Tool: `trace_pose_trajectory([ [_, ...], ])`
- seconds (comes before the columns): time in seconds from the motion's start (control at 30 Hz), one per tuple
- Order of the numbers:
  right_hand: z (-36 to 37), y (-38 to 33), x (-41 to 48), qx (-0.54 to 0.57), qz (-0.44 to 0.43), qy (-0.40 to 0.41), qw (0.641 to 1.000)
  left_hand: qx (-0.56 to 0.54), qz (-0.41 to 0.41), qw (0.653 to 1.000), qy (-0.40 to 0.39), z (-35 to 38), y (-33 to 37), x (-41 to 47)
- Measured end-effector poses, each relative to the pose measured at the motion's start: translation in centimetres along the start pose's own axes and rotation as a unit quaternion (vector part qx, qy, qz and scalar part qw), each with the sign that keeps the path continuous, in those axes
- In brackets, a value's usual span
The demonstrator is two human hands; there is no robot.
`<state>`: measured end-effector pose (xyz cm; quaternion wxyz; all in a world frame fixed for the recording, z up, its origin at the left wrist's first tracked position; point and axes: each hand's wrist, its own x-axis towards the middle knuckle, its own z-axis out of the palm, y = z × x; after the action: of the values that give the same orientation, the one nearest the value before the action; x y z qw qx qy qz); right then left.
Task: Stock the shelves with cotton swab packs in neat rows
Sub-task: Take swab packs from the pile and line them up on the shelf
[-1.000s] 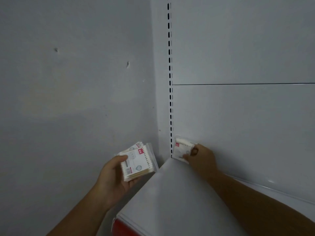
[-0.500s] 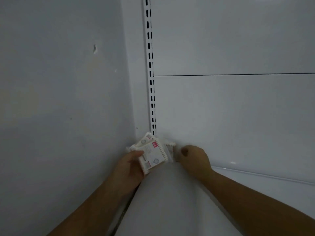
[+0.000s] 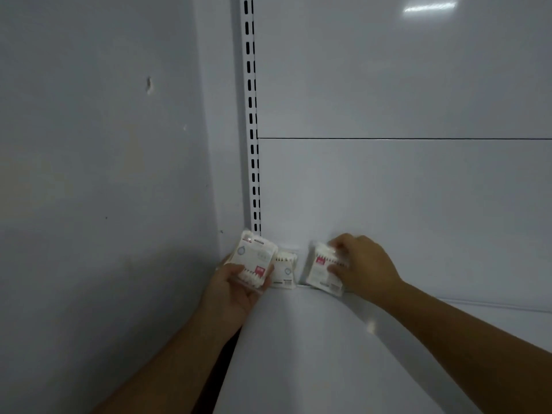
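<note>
One cotton swab pack point(image 3: 286, 268) stood upright on the shelf point(image 3: 313, 354) against the back panel point(image 3: 388, 198), near the corner. The right hand point(image 3: 364, 267) pinched a second pack point(image 3: 321, 268) upright just beside it, while the left hand point(image 3: 236, 291) gripped a small stack point(image 3: 254, 261), its count unclear.

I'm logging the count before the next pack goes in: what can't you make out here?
Head view, stack in the left hand: pack count hidden, they overlap.
Head view, middle pack: print too small, blurred.
Head view, single pack in the right hand: right part hidden by fingers; blurred.
</note>
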<state>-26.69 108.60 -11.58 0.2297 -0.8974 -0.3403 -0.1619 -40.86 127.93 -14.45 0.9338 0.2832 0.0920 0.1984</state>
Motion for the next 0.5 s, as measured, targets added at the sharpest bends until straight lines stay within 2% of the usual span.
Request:
trace_pose_trajectory([
  [0.1,1.9,-0.2,-0.2,-0.063,-0.121,0.021,0.990,0.043,-0.011,0.999,0.017,0.0,-0.2,-0.3],
  [0.23,1.9,-0.6,-0.6,-0.074,-0.153,0.095,0.981,0.071,-0.046,0.996,-0.007,-0.3,0.0,-0.7],
  [0.3,0.8,-1.2,-0.8,0.000,-0.157,0.176,0.972,0.135,-0.033,0.990,0.001,0.0,-0.1,-0.7],
  [0.33,-0.3,-1.7,-0.8,0.058,-0.158,0.198,0.966,0.207,-0.007,0.978,0.004,0.4,-0.3,-0.6],
  [0.37,-1.6,-2.2,-0.6,0.113,-0.160,0.179,0.964,0.307,0.035,0.951,-0.007,1.1,-0.3,-0.3],
  [0.4,-2.8,-2.7,-0.5,0.150,-0.165,0.116,0.968,0.419,0.088,0.903,-0.034,2.0,-0.3,-0.1],
  [0.47,-4.6,-3.3,-0.3,0.118,-0.170,-0.036,0.978,0.583,0.177,0.784,-0.118,4.5,-0.4,0.4],
  [0.5,-4.9,-3.2,-0.3,0.084,-0.168,-0.077,0.979,0.616,0.207,0.745,-0.148,5.6,-0.7,0.7],
])
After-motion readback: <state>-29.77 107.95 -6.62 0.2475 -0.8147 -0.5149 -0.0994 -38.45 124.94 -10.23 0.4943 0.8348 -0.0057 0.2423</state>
